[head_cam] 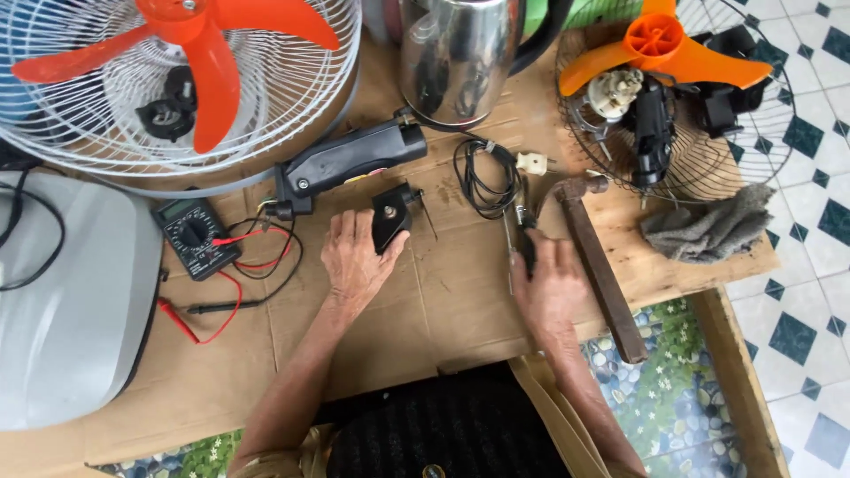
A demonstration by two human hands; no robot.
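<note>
My left hand [354, 258] rests on the cardboard-covered table [416, 310] and grips a small black plastic part [390, 215] with a wire on it. Just above that lies a long black fan housing [350, 159]. My right hand [551, 281] is closed around the dark handle of a thin tool [521, 232], whose metal shaft points up toward a coiled black cord [482, 177] with a white plug [531, 162].
A white fan guard with orange blades [190, 62] lies at the top left. A dark guard holds a motor and orange blade [660, 49] at the top right. Also here: a steel kettle [456, 57], multimeter with leads [193, 235], hammer [598, 261], grey rag [708, 226], grey casing [66, 301].
</note>
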